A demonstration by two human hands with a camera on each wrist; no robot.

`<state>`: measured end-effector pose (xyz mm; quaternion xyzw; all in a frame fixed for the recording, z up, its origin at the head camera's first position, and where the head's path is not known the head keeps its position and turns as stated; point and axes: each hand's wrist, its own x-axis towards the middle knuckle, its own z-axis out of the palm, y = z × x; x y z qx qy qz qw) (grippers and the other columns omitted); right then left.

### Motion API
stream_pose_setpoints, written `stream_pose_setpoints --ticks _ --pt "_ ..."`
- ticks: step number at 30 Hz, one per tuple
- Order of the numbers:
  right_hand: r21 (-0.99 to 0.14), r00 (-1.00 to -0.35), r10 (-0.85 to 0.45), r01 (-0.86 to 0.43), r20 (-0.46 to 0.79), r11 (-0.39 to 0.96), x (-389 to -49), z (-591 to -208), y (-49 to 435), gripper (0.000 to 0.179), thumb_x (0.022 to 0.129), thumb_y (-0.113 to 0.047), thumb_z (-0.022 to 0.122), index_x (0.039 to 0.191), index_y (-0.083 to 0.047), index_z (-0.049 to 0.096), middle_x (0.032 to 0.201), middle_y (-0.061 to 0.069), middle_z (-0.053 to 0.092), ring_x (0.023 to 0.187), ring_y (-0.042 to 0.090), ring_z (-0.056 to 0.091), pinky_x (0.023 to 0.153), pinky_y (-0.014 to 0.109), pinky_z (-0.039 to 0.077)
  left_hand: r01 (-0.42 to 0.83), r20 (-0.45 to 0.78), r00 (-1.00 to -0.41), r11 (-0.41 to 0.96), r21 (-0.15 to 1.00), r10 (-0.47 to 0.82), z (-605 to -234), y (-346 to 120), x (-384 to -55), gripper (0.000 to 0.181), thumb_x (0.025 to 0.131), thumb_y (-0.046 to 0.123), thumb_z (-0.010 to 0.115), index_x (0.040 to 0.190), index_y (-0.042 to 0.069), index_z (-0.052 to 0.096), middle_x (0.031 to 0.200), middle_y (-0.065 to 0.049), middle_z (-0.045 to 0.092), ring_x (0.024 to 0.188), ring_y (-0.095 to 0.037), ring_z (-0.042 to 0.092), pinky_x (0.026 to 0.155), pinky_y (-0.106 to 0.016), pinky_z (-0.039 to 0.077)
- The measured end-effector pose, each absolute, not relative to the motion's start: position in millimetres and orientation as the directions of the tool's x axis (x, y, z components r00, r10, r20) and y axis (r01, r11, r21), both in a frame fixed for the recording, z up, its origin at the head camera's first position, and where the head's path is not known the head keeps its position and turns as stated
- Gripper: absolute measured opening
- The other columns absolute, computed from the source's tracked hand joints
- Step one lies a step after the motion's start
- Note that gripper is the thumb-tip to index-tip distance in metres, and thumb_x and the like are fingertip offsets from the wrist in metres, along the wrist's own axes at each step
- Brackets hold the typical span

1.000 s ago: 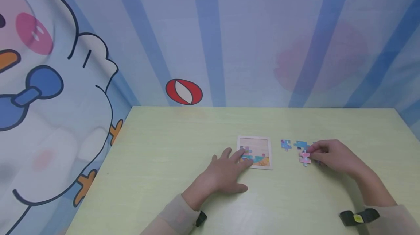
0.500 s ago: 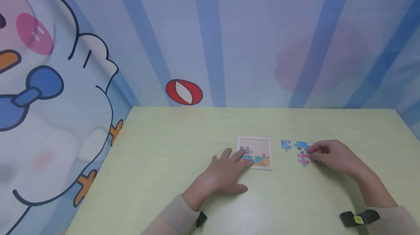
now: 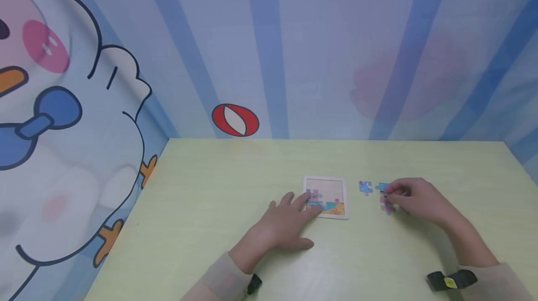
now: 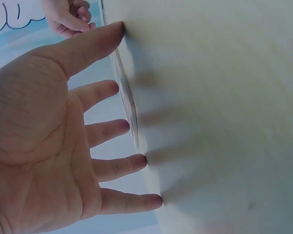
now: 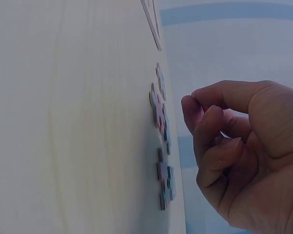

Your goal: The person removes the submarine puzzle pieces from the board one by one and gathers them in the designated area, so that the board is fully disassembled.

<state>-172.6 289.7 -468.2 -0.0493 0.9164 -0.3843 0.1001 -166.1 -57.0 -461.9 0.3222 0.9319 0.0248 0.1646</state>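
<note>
My left hand (image 3: pixel 283 224) lies spread, with its index and middle fingertips on the left part of a white-rimmed puzzle tray (image 3: pixel 346 198). Several jigsaw pieces sit in the tray's lower part, partly behind those fingers. Over the loose pieces to the right, my right hand (image 3: pixel 418 200) has curled fingers, thumb and index tips together. In the right wrist view nothing shows between them, and the hand (image 5: pixel 248 141) is apart from the pieces below. A pink jigsaw piece (image 3: pixel 387 207) and a blue one (image 3: pixel 381 186) lie partly under it.
Another blue jigsaw piece (image 3: pixel 365 188) lies between the tray and the right hand. More loose pieces (image 5: pixel 164 180) show in the right wrist view, hidden behind the hand from above. A pale table (image 3: pixel 201 175) meets a striped printed backdrop (image 3: pixel 319 58).
My right hand has moved slightly left, off the pink piece's right edge and over the pieces. The pink piece shifted a little left and turned. The left hand has stayed at the tray.
</note>
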Motion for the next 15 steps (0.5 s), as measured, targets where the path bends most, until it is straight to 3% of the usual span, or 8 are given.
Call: stream_pose_setpoints --ticks 4,15 --pt "-0.697 -0.978 -0.167 -0.032 -0.127 0.716 -174 -469 281 0.020 0.097 -0.018 0.072 0.110 -0.003 0.075 0.090 0.001 0.069 0.077 0.020 0.058 0.062 0.032 0.048 0.587 -0.292 -0.739 0.793 0.161 0.607 -460 -63 -167 0.078 0.092 0.051 0.073 0.161 0.037 0.039 0.171 0.001 0.023 0.151 -0.040 0.028 0.108 -0.070 0.036" --pt "-0.725 -0.969 -0.229 -0.088 -0.098 0.684 -182 -467 249 0.022 0.098 -0.023 0.072 0.112 -0.007 0.074 0.093 0.002 0.066 0.073 0.019 0.058 0.060 0.032 0.048 0.591 -0.310 -0.730 0.790 0.163 0.609 -457 -70 -166 0.076 0.094 0.051 0.071 0.161 0.040 0.037 0.170 0.001 0.026 0.152 -0.039 0.027 0.107 -0.070 0.037"
